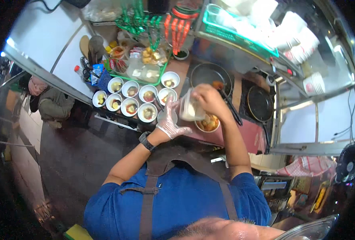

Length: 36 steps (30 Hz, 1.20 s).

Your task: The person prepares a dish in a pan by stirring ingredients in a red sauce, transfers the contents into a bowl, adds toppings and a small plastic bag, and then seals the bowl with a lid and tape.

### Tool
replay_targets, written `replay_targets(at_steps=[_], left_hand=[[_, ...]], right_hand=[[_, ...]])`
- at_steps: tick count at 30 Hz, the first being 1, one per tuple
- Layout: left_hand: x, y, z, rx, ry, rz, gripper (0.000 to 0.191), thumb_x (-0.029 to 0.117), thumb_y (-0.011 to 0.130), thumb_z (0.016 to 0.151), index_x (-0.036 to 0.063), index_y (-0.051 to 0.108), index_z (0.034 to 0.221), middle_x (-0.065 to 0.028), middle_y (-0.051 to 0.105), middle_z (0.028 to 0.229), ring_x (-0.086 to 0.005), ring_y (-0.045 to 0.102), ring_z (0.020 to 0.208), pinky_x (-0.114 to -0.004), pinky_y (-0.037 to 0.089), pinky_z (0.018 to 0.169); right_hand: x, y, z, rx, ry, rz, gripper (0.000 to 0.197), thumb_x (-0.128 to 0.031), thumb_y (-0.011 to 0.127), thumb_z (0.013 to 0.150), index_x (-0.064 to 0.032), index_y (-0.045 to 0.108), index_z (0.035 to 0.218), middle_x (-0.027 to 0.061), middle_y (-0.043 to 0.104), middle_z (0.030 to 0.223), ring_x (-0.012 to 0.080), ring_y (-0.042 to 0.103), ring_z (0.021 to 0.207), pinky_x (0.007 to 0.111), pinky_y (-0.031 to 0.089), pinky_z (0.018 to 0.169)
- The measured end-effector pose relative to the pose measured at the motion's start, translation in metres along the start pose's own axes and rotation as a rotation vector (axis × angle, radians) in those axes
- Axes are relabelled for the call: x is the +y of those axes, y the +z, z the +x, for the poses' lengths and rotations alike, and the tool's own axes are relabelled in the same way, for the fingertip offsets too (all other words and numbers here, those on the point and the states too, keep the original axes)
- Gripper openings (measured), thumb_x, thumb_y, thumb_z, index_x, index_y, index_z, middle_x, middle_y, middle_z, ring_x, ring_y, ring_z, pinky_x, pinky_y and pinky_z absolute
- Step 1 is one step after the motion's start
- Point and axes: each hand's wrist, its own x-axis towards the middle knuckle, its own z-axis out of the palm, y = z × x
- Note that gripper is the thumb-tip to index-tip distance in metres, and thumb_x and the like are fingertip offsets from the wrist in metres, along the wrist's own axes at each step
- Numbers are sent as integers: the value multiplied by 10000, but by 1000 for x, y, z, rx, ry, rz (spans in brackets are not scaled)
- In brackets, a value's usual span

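My right hand (209, 99), bare, grips a clear plastic container (192, 108) with something whitish inside, tilted over the counter. Below and partly behind it is a white bowl of reddish-orange food (208, 123). My left hand (171, 121) wears a clear plastic glove, with thumb and fingers apart; a translucent round container (162, 117) lies partly hidden behind it. To the left stand several white paper bowls (147, 112) with pale and reddish contents. One more white bowl (167, 96) is just beyond my left fingertips.
A frying pan (211, 78) with a black-handled utensil sits on the stove, another pan (260, 103) farther right. Behind the bowls is a green tray (135, 78) of packets. A green basket (240, 37) of white cups stands above. At left a person (56, 103) is partly visible.
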Motion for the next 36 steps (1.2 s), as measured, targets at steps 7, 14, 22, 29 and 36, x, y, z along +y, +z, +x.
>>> replay_targets(at_steps=[7,14,22,29,36], left_hand=[[-6,-28,-31,146,-67,-115,1275,364,942,612,75,117,1540,-161,577,1214,-273,575,1154,-436,475,994],[-9,-43,-81,187,-194,-66,959,319,879,727,40,323,1457,-109,655,1067,-208,651,1005,-368,528,904],[6,-51,-102,239,-324,-110,834,283,873,738,85,424,1413,-68,658,1014,-181,650,962,-355,522,916],[5,-46,-100,232,-334,-94,790,246,864,756,80,438,1401,-56,658,982,-147,640,900,-333,527,870],[20,-40,-72,93,-222,-204,721,182,805,824,45,402,1406,-57,629,984,-137,616,908,-317,523,848]], right_hand=[[134,36,117,204,121,-355,231,-171,590,904,36,688,930,244,662,953,439,621,912,488,494,825],[188,92,196,-17,230,-188,298,-261,586,893,-12,707,1004,245,675,1045,398,649,990,489,500,866],[238,104,230,-33,376,-345,357,-388,626,866,-92,727,1039,226,680,1095,385,658,1025,485,514,899],[251,109,235,-46,497,-406,378,-414,655,847,-101,734,1043,210,689,1089,390,657,1035,471,518,904],[309,117,229,247,390,-142,356,-420,644,857,-126,735,1036,162,702,1089,361,668,1028,456,526,880]])
